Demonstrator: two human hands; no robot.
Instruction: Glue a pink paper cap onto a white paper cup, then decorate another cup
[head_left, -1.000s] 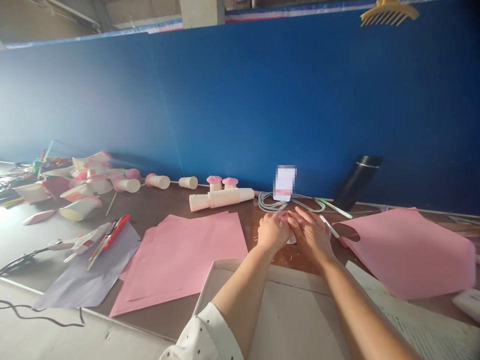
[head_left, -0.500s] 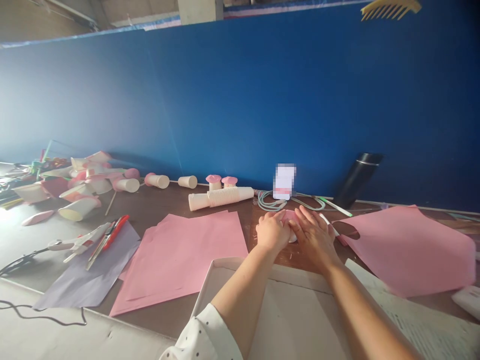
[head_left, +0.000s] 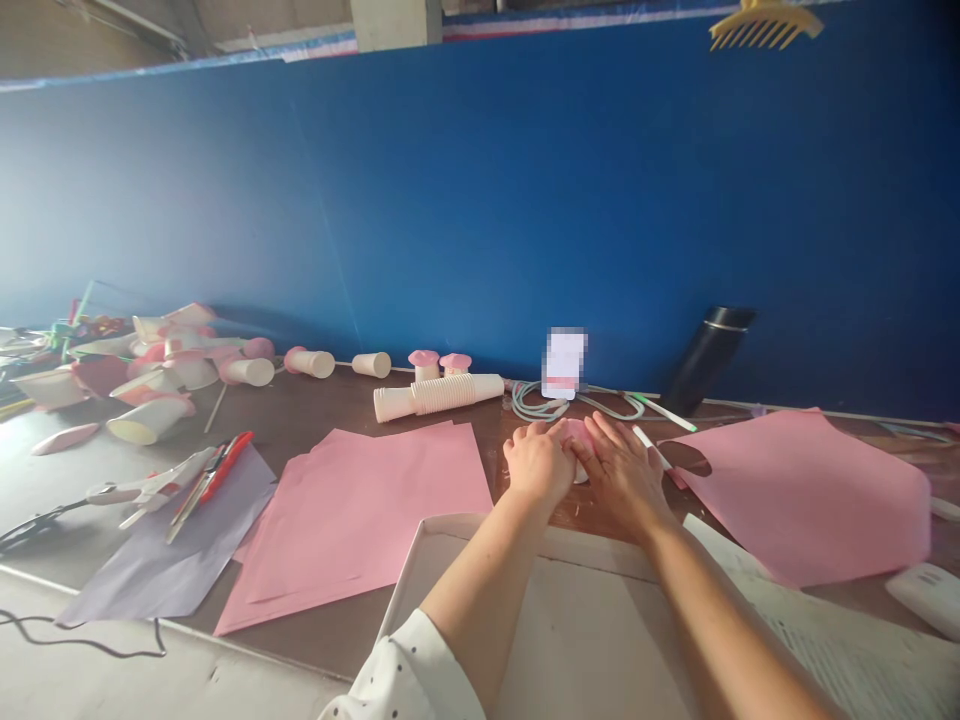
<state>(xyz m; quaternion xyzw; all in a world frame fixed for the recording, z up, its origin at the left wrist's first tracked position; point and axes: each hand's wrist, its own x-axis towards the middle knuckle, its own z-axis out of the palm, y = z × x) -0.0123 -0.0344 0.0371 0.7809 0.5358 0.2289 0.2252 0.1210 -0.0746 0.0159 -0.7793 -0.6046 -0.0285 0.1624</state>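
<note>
Past the white box point(head_left: 409, 575), the left hand point(head_left: 536, 462) curls a narrow grip against a pink-topped paper cup point(head_left: 576, 436) on the worktop point(head_left: 322, 405); the right hand point(head_left: 621, 470) lies flat on it, grip wide. Farther back are stacked paper cups point(head_left: 439, 394) and a black flask point(head_left: 705, 360).

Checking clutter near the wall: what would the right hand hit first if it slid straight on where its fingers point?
Probably the cable coiled just beyond the right hand, then the white card behind it; depth is unclear.

head-worn view, facing forward-down, near table point(head_left: 315, 400)
</note>
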